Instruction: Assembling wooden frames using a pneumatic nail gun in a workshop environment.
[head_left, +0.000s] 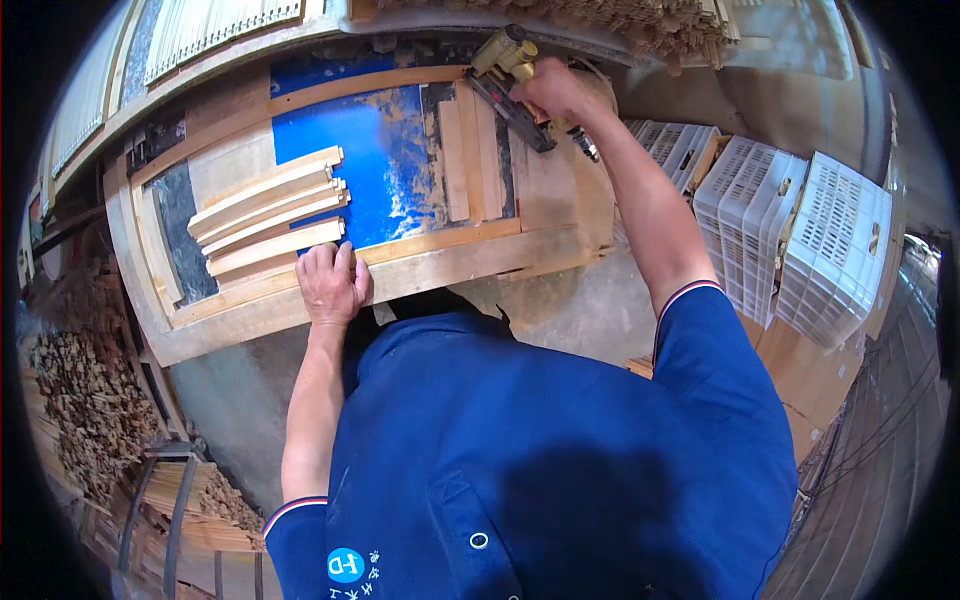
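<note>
My right hand is wrapped round the handle of a nail gun with a yellowish body and a long black magazine. The nail gun is at the bench's far side, over the right end of a long curved wooden strip. My left hand rests on the near wooden rail, its fingers slightly bent and apart from the thumb. Its fingertips lie beside the right end of the nearest pale wooden strip. Several similar strips lie side by side just beyond, across a blue panel in the bench top.
Short flat wooden slats stand against the bench's right part. White perforated plastic crates are on the right. Stacked wood sticks fill the lower left, and more bundled sticks lie beyond the bench. Pale slats lie at the far left.
</note>
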